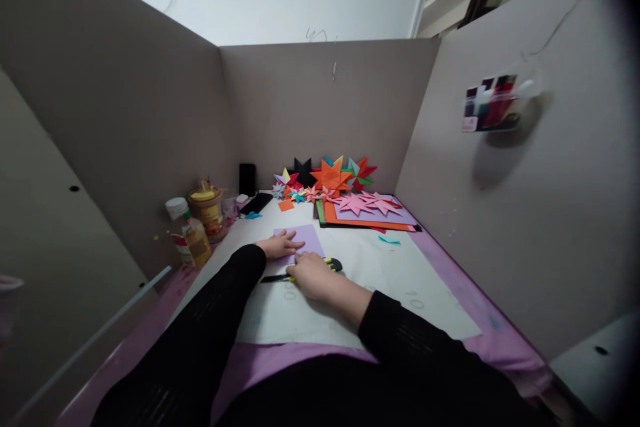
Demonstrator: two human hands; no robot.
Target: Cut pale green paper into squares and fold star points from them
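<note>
My left hand [281, 244] lies flat with fingers stretched out on a lilac sheet of paper [307, 239], pressing it onto the white cutting mat [400, 280]. My right hand [310, 273] is closed around a yellow and black utility knife [334, 264] that lies along the sheet's near edge. The knife's black end sticks out to the left of the hand. Both forearms wear black sleeves.
Folded paper stars [331, 177] in many colours and a stack of coloured sheets [370, 217] fill the back of the desk. A glue bottle [193, 240], a jar [207, 210] and a black phone [256, 203] stand at the left. Cardboard walls [125, 113] enclose the desk.
</note>
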